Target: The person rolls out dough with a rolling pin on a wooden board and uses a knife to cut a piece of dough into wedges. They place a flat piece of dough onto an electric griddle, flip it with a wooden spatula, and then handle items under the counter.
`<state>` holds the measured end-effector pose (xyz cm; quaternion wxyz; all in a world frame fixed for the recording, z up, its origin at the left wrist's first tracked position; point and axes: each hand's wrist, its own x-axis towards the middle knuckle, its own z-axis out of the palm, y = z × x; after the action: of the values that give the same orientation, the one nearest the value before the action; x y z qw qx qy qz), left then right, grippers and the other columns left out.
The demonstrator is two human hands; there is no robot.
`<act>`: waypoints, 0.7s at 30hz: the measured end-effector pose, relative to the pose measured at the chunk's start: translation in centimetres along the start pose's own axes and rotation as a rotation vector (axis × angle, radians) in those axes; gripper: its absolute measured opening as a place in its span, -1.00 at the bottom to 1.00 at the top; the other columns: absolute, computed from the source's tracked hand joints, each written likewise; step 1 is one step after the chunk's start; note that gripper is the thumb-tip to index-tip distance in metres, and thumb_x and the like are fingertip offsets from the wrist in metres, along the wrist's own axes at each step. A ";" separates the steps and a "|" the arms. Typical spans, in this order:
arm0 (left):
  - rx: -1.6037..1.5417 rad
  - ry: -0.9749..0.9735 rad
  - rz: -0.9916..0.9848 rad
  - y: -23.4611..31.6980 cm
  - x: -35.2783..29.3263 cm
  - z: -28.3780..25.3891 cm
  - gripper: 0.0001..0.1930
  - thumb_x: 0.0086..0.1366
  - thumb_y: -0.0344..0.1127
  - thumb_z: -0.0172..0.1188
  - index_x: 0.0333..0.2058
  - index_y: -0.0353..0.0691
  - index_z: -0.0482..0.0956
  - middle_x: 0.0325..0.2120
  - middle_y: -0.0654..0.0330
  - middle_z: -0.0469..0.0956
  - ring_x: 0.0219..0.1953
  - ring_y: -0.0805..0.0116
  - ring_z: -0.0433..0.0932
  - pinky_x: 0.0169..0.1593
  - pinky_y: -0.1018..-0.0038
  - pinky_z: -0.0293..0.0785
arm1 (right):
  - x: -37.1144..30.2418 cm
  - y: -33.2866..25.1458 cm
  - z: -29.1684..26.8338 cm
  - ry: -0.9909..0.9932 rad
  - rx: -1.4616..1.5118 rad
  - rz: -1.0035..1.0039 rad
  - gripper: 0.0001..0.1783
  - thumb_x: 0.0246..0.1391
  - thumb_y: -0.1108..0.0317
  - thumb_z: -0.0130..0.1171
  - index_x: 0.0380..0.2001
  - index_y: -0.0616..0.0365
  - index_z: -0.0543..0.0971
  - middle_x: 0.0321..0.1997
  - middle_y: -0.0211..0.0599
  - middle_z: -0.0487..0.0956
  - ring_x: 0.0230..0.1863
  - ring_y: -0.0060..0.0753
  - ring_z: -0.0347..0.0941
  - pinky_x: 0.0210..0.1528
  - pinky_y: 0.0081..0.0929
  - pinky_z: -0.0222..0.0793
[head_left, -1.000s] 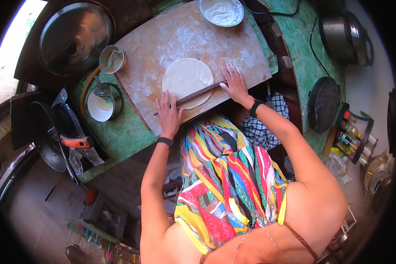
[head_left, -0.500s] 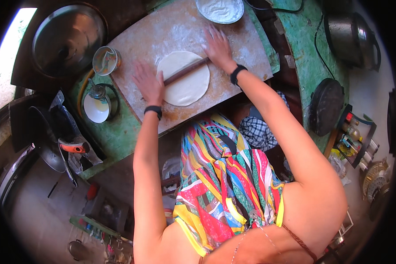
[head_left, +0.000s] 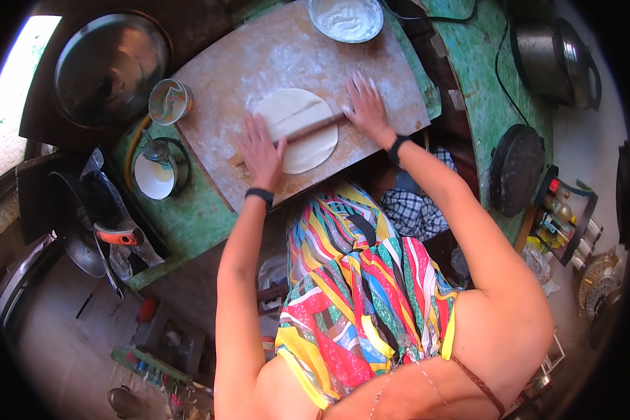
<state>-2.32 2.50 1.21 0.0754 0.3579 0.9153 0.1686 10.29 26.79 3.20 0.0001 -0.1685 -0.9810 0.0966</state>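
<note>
A thin round sheet of dough [head_left: 304, 157] lies on the floured wooden board [head_left: 231, 70]. Across its lower half, at a slant, rests a slim dark rolling pin [head_left: 313, 129]. My left hand [head_left: 262, 150] presses flat over the pin's left end, fingers stretched out, its thumb by the dough's left edge. Over the pin's other end, just right of the dough, my right hand [head_left: 368, 110] is laid with its fingers stretched and slightly apart. The palms cover the ends of the pin.
A bowl of flour [head_left: 346, 17] sits at the board's far edge. To the left are a glass bowl [head_left: 170, 102], a white cup [head_left: 154, 176], a large round metal lid [head_left: 112, 66] and an orange-handled tool [head_left: 119, 236]. A metal pot [head_left: 549, 63] stands at the far right.
Both hands and the rolling pin have moved toward me and to the right. The pin has passed from the dough's upper middle to its lower half.
</note>
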 end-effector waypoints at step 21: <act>-0.356 0.051 0.059 3.6 -6.4 -1.6 -0.71 -0.09 -0.52 0.17 -0.31 -0.18 0.42 -0.36 0.15 0.41 -0.24 0.13 0.38 -0.17 0.29 0.29 | 2.8 -1.7 0.6 -0.416 0.250 0.184 -0.67 -0.11 0.14 0.13 -0.25 0.03 0.47 -0.31 -0.13 0.54 -0.22 -0.05 0.46 -0.23 -0.19 0.35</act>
<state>4.21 0.19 4.06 0.1093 0.3610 0.8618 0.3392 7.05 26.05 2.85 -0.1895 -0.2323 -0.9208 0.2494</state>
